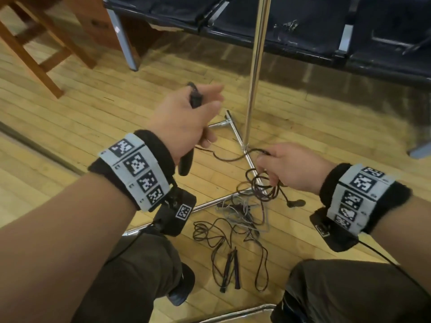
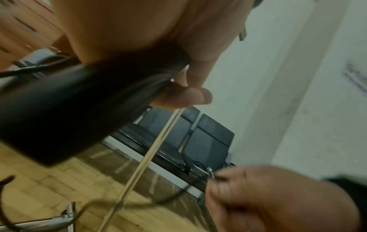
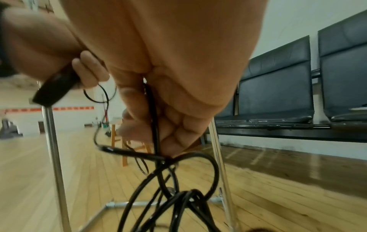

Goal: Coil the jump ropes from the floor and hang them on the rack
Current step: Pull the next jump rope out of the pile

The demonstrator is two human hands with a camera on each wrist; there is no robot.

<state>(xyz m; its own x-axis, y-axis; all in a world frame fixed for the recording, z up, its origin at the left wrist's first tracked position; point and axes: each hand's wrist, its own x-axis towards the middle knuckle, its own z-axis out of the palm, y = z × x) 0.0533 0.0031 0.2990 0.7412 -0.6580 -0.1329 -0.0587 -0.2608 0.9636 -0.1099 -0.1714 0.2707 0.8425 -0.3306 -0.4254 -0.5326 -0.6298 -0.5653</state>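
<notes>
My left hand (image 1: 186, 117) grips the black handles (image 1: 186, 163) of a jump rope; the handle (image 2: 65, 106) fills the left wrist view. Its dark cord (image 1: 229, 158) runs across to my right hand (image 1: 291, 167), which holds several loops of the cord (image 1: 263, 187) hanging below the fingers. The loops (image 3: 174, 185) show close up in the right wrist view. The chrome rack pole (image 1: 255, 66) rises between and beyond my hands, from a base of chrome bars (image 1: 235, 129). More ropes (image 1: 233, 227) lie tangled on the floor, with dark handles (image 1: 231, 268) side by side.
A row of dark padded seats (image 1: 303, 24) stands behind the rack. A wooden stool (image 1: 35, 47) is at the far left. My knees (image 1: 144, 276) are bent low over the wooden floor (image 1: 93, 101). A chrome bar (image 1: 245, 311) lies at the bottom edge.
</notes>
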